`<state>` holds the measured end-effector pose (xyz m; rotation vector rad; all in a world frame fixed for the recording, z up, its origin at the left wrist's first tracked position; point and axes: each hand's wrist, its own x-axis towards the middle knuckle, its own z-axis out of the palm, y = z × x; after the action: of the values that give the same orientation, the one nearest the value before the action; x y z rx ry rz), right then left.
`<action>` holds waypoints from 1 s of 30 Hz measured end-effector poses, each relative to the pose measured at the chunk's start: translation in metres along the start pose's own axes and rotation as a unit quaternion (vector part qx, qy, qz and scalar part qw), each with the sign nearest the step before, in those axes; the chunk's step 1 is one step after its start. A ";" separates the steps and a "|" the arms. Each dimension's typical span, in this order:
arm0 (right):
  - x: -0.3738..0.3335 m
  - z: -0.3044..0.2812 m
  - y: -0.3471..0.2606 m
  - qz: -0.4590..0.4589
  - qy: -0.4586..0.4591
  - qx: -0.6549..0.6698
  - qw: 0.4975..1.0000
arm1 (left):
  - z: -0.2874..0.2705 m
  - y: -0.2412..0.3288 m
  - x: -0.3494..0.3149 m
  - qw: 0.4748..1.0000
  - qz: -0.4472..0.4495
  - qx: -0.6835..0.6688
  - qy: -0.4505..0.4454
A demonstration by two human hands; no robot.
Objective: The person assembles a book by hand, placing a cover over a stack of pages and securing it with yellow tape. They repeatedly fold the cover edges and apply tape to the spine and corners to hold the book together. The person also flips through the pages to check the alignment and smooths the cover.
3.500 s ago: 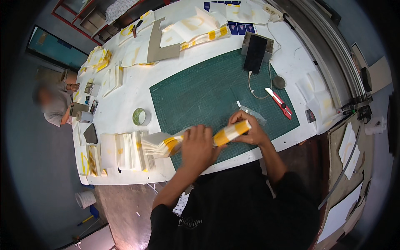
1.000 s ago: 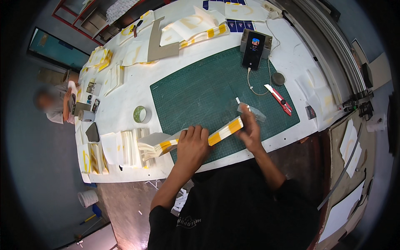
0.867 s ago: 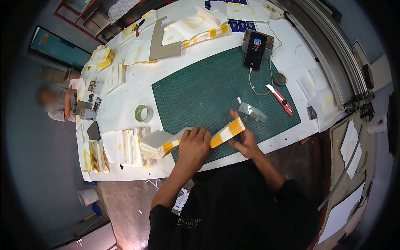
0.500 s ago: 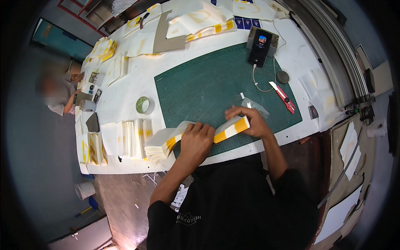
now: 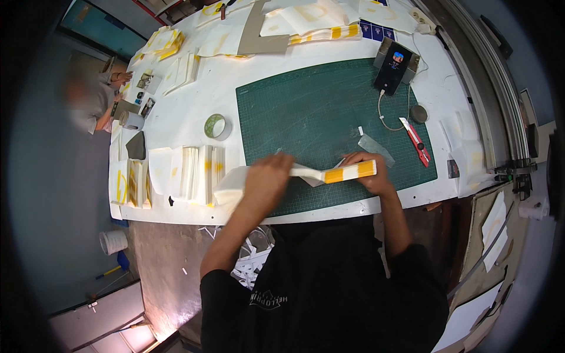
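Clamping the right end of a yellow-and-white paper stack, the right hand holds it over the green mat, near side. The left hand crosses its left part, fingers too blurred to judge. A white bucket stands below the counter's near left corner, contents unclear.

The paper stack shows yellow-and-white bands along its edge — the cutting mat is green, gridded; the cutter, red-and-white — the surface, white.

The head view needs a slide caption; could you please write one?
Left hand and right hand on a yellow-striped paper stack, partly over a green cutting mat.
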<state>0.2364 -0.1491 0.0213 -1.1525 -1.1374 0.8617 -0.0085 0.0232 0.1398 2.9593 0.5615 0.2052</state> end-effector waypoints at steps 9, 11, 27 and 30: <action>0.003 -0.001 0.002 -0.003 0.050 -0.067 0.996 | -0.025 -0.049 -0.046 0.994 -0.113 -0.010 0.013; 0.008 -0.001 0.001 0.017 0.069 -0.067 0.995 | -0.027 -0.053 -0.046 0.994 -0.108 -0.001 0.009; 0.007 -0.027 -0.014 0.048 0.039 -0.035 0.997 | -0.066 0.008 -0.041 0.957 0.064 -0.284 0.000; 0.009 -0.021 -0.016 0.050 0.028 -0.026 0.998 | -0.062 0.045 -0.061 0.655 0.322 -0.656 -0.193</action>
<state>0.2588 -0.1489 0.0385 -1.2777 -1.0672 0.8758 -0.0585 -0.0355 0.2006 1.5019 -0.5579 -0.0066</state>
